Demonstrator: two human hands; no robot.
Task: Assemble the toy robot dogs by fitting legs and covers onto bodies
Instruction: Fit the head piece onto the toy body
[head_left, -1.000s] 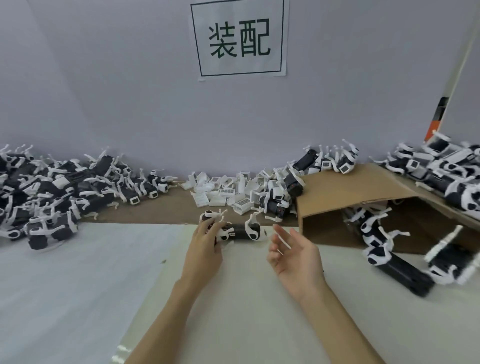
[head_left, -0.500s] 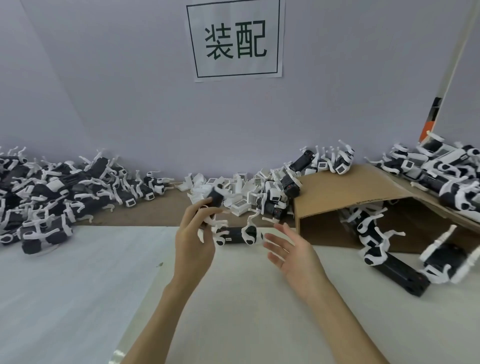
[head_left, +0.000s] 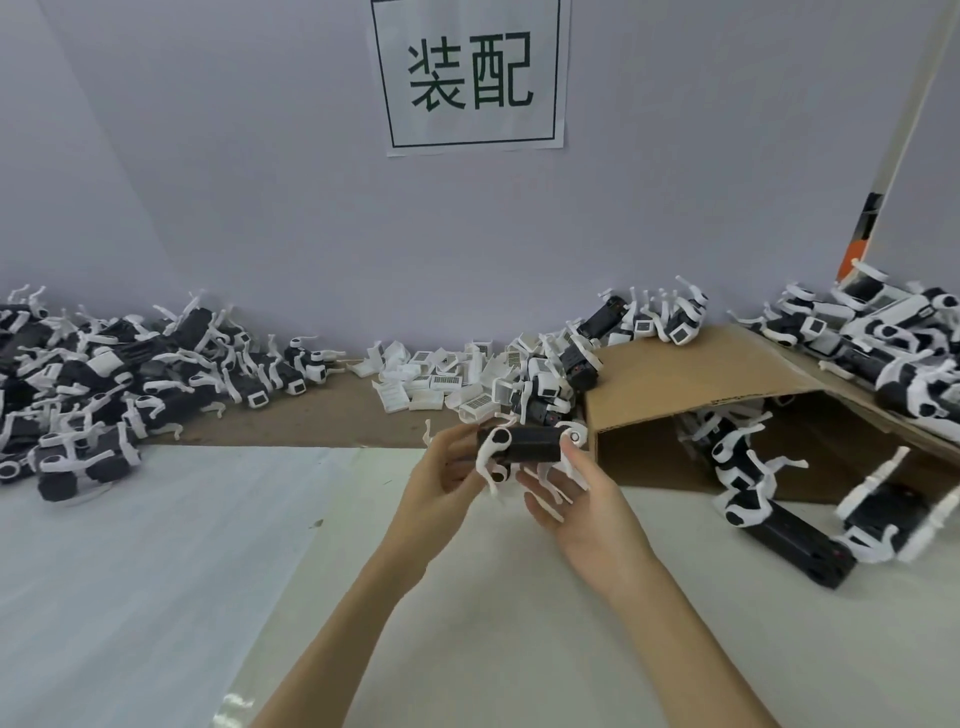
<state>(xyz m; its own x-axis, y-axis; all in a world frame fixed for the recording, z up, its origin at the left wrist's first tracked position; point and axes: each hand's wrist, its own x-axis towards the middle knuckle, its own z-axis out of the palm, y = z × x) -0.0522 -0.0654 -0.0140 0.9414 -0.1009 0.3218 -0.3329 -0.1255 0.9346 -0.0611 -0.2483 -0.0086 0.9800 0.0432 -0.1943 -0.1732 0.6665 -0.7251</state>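
A toy robot dog (head_left: 527, 446) with a black body and white legs is held above the table, lengthwise left to right. My left hand (head_left: 441, 475) grips its left end, fingers curled around the body and a white leg. My right hand (head_left: 576, 493) is under its right end, palm up with fingers extended, the thumb touching the body's right end by a white leg joint. A heap of white covers (head_left: 441, 379) with barcode labels lies at the back centre.
A big pile of black and white dogs (head_left: 104, 379) fills the back left. A tipped cardboard box (head_left: 691, 389) at the right holds more dogs (head_left: 743, 467), with others stacked on top (head_left: 883, 332). The white table surface (head_left: 493, 597) lies below my arms.
My left hand lifted the dog off the table and brought it right. My right hand moved up from the table to meet its right end.
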